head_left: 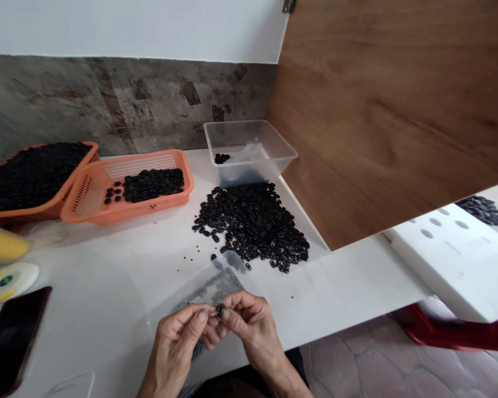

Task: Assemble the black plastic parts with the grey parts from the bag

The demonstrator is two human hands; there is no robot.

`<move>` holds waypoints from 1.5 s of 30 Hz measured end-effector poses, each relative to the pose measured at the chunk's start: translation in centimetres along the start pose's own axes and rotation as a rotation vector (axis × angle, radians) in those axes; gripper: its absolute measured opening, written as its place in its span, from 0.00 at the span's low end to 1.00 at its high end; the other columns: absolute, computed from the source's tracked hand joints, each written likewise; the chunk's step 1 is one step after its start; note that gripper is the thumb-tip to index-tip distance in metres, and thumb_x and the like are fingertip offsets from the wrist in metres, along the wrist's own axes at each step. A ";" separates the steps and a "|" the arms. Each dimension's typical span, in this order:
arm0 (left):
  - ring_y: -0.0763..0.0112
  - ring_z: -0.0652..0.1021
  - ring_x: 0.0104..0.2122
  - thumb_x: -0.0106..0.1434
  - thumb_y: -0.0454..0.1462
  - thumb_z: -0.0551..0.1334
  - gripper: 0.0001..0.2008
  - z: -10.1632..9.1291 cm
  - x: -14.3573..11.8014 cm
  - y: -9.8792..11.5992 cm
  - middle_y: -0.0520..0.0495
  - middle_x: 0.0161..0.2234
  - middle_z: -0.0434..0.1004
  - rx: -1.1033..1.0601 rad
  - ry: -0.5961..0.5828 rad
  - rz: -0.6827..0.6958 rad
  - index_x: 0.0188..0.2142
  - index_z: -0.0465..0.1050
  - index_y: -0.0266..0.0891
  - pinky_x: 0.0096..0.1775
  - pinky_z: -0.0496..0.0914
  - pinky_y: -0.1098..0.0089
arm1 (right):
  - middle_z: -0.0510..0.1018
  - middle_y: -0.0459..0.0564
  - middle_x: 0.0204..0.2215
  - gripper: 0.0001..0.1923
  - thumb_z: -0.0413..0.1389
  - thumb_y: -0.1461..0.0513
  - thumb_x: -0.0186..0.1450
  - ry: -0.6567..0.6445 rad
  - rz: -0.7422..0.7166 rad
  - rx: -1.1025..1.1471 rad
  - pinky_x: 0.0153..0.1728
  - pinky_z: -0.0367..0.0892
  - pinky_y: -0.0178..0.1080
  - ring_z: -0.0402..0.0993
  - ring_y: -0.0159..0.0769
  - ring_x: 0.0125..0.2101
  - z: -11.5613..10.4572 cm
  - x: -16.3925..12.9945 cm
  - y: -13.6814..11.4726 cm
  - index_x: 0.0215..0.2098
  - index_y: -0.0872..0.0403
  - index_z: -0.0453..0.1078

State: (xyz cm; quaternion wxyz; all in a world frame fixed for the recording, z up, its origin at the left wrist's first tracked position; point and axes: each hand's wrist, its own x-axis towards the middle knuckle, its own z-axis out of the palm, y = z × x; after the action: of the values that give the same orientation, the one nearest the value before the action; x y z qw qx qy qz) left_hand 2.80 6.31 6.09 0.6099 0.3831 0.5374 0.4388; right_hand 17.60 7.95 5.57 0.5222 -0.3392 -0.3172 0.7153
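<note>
My left hand [178,337] and my right hand [251,323] meet near the front edge of the white table [108,287]. Together their fingertips pinch one small black ring-shaped part [219,310]. Just beyond my fingers lies a clear plastic bag [209,284] with greyish contents. A large pile of the same black parts [253,224] is spread on the table farther back, with a few strays at its near edge.
A clear tub [249,152] holds a few parts behind the pile. Two orange baskets [128,185] [33,177] of black parts stand at the back left. A phone [12,337], a tape roll [8,281] and a yellow object [4,243] lie at left. A wooden panel [390,110] rises at right.
</note>
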 end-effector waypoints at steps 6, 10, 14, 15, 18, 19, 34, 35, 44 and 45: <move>0.73 0.74 0.20 0.58 0.43 0.65 0.12 0.1 0.4 0.2 0.48 0.21 0.78 0.051 -0.012 0.023 0.32 0.80 0.35 0.25 0.71 0.75 | 0.76 0.46 0.19 0.11 0.64 0.58 0.59 0.000 -0.007 -0.018 0.24 0.70 0.30 0.72 0.27 0.19 0.4 0.0 -0.3 0.29 0.59 0.73; 0.73 0.74 0.19 0.58 0.42 0.65 0.11 0.4 0.6 0.2 0.48 0.19 0.77 0.139 -0.006 0.077 0.30 0.81 0.36 0.24 0.71 0.75 | 0.76 0.47 0.19 0.12 0.64 0.57 0.59 -0.011 -0.016 0.014 0.24 0.71 0.32 0.74 0.29 0.20 0.4 -0.1 -0.1 0.29 0.59 0.71; 0.75 0.72 0.18 0.58 0.42 0.65 0.10 0.9 0.4 0.0 0.51 0.17 0.75 0.149 0.065 0.117 0.28 0.81 0.38 0.22 0.69 0.78 | 0.75 0.47 0.19 0.12 0.63 0.58 0.60 -0.019 -0.029 0.025 0.24 0.71 0.33 0.74 0.30 0.20 0.3 -0.3 0.2 0.29 0.59 0.71; 0.75 0.72 0.18 0.58 0.41 0.64 0.10 1.0 0.3 -0.1 0.51 0.17 0.75 0.149 0.084 0.121 0.28 0.81 0.38 0.22 0.69 0.78 | 0.75 0.47 0.19 0.12 0.63 0.58 0.60 -0.023 -0.031 0.026 0.24 0.71 0.33 0.74 0.30 0.20 0.2 -0.3 0.3 0.29 0.59 0.71; 0.74 0.72 0.18 0.57 0.42 0.65 0.10 0.9 0.5 -0.5 0.49 0.18 0.76 0.189 0.055 0.139 0.29 0.82 0.38 0.23 0.70 0.77 | 0.75 0.47 0.19 0.12 0.63 0.58 0.60 -0.024 -0.049 0.016 0.24 0.71 0.33 0.74 0.30 0.20 0.2 -0.4 0.2 0.29 0.60 0.71; 0.73 0.73 0.18 0.57 0.42 0.65 0.10 0.9 0.7 -0.6 0.49 0.18 0.76 0.207 0.036 0.144 0.29 0.82 0.38 0.23 0.71 0.76 | 0.75 0.47 0.18 0.12 0.63 0.58 0.60 -0.018 -0.058 0.009 0.24 0.71 0.33 0.74 0.30 0.19 0.2 -0.4 0.2 0.29 0.60 0.71; 0.65 0.79 0.40 0.68 0.38 0.52 0.15 2.2 6.0 4.4 0.42 0.41 0.81 0.981 0.107 0.376 0.42 0.77 0.36 0.43 0.71 0.70 | 0.74 0.45 0.18 0.10 0.64 0.58 0.60 0.163 -0.177 -0.132 0.25 0.61 0.29 0.66 0.26 0.19 -2.6 -0.6 -1.5 0.32 0.58 0.73; 0.64 0.78 0.43 0.68 0.35 0.52 0.15 2.7 7.5 5.1 0.41 0.43 0.79 1.058 0.123 0.371 0.43 0.77 0.36 0.47 0.69 0.66 | 0.74 0.45 0.18 0.10 0.64 0.58 0.60 0.165 -0.177 -0.128 0.25 0.61 0.29 0.67 0.26 0.20 -2.7 -0.7 -1.6 0.32 0.58 0.73; 0.65 0.77 0.41 0.66 0.39 0.60 0.10 6.7 17.2 4.4 0.45 0.42 0.76 1.359 -0.031 0.142 0.42 0.72 0.35 0.43 0.72 0.59 | 0.72 0.45 0.18 0.12 0.63 0.55 0.60 0.202 -0.216 -0.215 0.25 0.60 0.30 0.65 0.26 0.20 -4.7 -1.4 -2.0 0.32 0.57 0.72; 0.65 0.77 0.42 0.66 0.39 0.60 0.10 6.4 17.3 4.0 0.45 0.43 0.76 1.373 -0.044 0.139 0.43 0.72 0.35 0.44 0.72 0.59 | 0.72 0.45 0.18 0.13 0.62 0.55 0.60 0.198 -0.225 -0.237 0.25 0.60 0.30 0.64 0.26 0.20 -5.0 -1.3 -1.9 0.32 0.57 0.72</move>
State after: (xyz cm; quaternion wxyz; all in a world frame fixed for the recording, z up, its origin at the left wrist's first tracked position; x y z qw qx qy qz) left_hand 9.35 23.99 5.18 0.2101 0.7250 0.6553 0.0294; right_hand 22.99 7.72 4.51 0.5841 -0.4293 -0.3822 0.5732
